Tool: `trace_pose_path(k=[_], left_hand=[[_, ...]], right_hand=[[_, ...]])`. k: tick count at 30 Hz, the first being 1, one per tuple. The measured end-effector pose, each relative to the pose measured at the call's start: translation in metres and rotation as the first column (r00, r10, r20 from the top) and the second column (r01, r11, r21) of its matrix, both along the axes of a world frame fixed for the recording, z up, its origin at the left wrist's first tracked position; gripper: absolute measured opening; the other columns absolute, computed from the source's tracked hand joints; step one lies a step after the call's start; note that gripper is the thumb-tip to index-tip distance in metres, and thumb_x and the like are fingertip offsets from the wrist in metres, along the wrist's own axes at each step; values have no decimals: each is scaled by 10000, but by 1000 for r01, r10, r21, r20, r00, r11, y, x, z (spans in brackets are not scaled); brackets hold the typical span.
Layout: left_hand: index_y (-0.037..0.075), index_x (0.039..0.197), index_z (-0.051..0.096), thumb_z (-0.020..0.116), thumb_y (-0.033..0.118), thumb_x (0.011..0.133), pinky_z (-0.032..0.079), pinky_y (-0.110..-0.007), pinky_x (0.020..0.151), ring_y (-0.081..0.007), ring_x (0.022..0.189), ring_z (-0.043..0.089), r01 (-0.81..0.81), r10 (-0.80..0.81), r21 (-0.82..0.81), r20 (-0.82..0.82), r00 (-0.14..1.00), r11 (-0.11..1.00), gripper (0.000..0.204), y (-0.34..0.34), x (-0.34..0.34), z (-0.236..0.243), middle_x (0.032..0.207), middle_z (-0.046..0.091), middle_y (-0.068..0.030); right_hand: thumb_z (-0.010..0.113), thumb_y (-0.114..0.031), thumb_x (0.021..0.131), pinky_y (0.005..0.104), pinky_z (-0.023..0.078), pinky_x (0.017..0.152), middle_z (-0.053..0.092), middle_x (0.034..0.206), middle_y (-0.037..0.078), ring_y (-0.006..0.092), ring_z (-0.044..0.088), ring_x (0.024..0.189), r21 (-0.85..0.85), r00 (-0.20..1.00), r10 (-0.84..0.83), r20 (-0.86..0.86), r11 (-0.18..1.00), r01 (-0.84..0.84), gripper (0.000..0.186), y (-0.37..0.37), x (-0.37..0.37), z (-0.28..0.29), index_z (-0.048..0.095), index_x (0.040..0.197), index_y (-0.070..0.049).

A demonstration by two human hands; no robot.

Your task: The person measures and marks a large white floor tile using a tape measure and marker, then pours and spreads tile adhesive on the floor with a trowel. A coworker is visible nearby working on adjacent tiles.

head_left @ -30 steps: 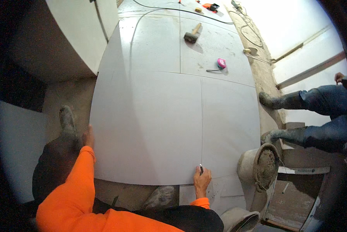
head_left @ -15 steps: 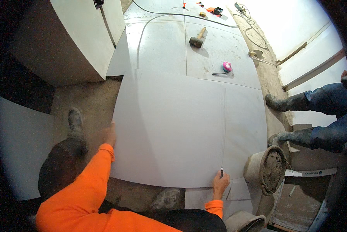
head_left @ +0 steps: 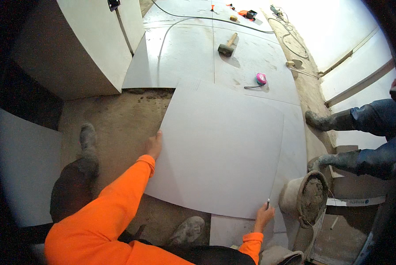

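A large pale grey floor tile (head_left: 220,145) lies partly over the laid tiles in front of me. My left hand (head_left: 153,144) grips its left edge, thumb on top and fingers curled underneath. At the near right corner, my right hand (head_left: 264,216) is closed on the tile's edge, and a dark pencil or marker (head_left: 268,203) with a pale tip stands up from its fingers. Beyond the tile's far edge a rubber mallet (head_left: 228,46) with a wooden handle and a pink tape measure (head_left: 261,78) rest on the laid tiles (head_left: 184,53).
A bucket of mortar (head_left: 312,198) stands right of the tile, a second bucket (head_left: 281,256) nearer me. Another person's boots (head_left: 335,120) are at the right. A cable (head_left: 206,17) crosses the far tiles. Bare rough floor (head_left: 114,119) lies left, beside a white wall corner (head_left: 92,39).
Both my hands have shifted the tile to the right. More bare floor now shows along its left side, and its right edge is closer to the mortar bucket.
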State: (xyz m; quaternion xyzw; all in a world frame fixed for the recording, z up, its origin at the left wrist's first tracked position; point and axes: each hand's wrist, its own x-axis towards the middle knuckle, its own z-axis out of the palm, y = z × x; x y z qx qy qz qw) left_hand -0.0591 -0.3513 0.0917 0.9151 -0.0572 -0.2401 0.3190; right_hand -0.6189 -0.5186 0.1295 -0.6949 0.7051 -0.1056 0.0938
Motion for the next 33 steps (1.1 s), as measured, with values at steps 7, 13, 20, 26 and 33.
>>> trace_pose_path(k=[7,13,20,26,33], left_hand=[[-104,1084,708,347,649,1016,473,-555,965,-543,1156,613,-4,4,9,-14,1000,1000,838,-3,-2,15,1137,651,-397],[-118,1166,683,346,653,1015,452,-527,1037,-509,1236,591,9,-7,23,-111,994,1000,855,-1,1,19,1228,639,-380],[-141,1211,663,343,621,1020,422,-519,1093,-513,1290,555,61,-50,101,-104,993,993,849,-7,8,7,1312,608,-373],[-130,1255,647,347,609,1013,411,-519,1110,-513,1311,540,66,-56,64,-146,988,996,834,-16,-9,-1,1335,599,-367],[-101,1285,650,344,630,1006,373,-513,1146,-506,1333,523,117,-108,52,-151,983,992,840,-67,-11,3,1341,603,-358]], right_hand=[[594,-250,991,519,490,886,659,1017,243,431,626,990,44,999,-28,-21,999,29,330,-1,-2,-3,716,1099,37],[599,-256,993,523,490,886,665,1020,249,433,625,990,6,999,39,0,999,-39,337,0,-4,-3,704,1123,36],[655,-211,960,515,476,928,652,1090,272,438,608,1068,51,995,-83,-46,995,86,341,11,5,-1,680,1170,57],[648,-116,959,492,468,1019,560,1290,301,440,566,1192,14,998,-48,-38,999,49,401,18,3,-5,581,1273,122],[638,-60,955,471,428,1112,525,1362,305,439,520,1289,25,995,-66,-71,997,68,468,17,0,-2,518,1360,141]])
